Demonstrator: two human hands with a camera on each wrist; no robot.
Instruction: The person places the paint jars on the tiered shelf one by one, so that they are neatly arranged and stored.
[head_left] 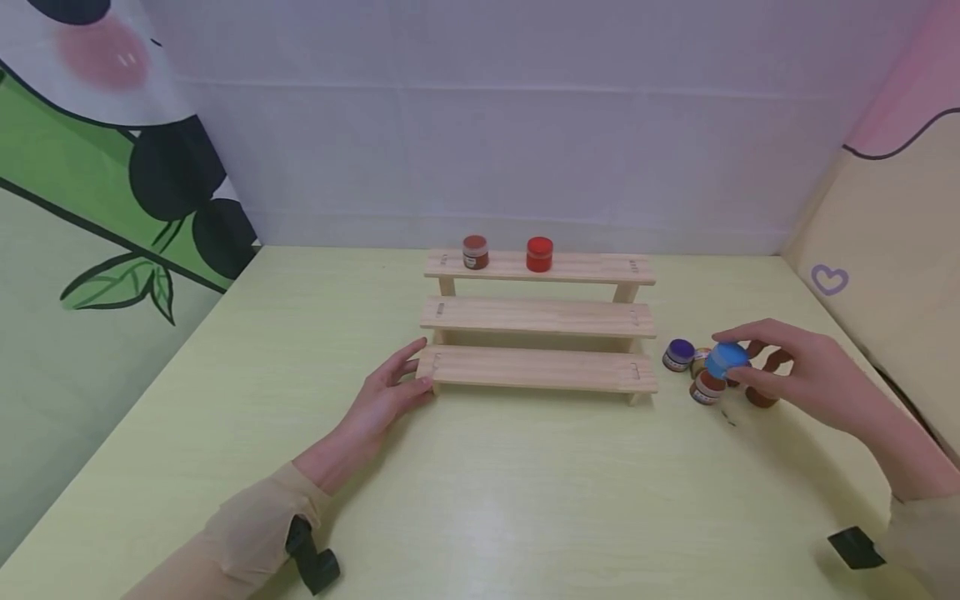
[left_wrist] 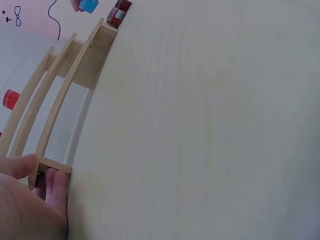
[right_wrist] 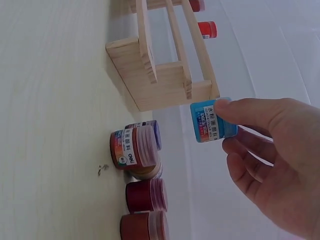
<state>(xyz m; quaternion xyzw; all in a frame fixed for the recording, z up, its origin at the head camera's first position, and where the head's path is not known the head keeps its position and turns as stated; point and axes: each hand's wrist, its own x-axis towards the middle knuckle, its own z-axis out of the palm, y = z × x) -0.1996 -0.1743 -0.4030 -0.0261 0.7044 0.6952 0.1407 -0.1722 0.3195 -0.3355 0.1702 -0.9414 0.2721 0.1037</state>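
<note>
1. The right hand is grasping the blue gouache jar near its top, between thumb and fingers. The pressure should be firm, but without twisting the top.
2. This jar is in the air, to the right of the three-tier wooden rack, above the other jars near the desk's right side. It is nearly upright, and I think it is good to hold it so.
3. The left hand is grasping the left end of the lowest tier, with the thumb against the board. A calm hold is better than a pull, because a pull could shift the red jar and the brown-red jar on the top tier.
4. Below the blue jar, the purple jar and the labelled reddish-brown jar are close together. Before any sideways move, the hand should rise well above them, so that its lower fingers do not knock one over.
</note>
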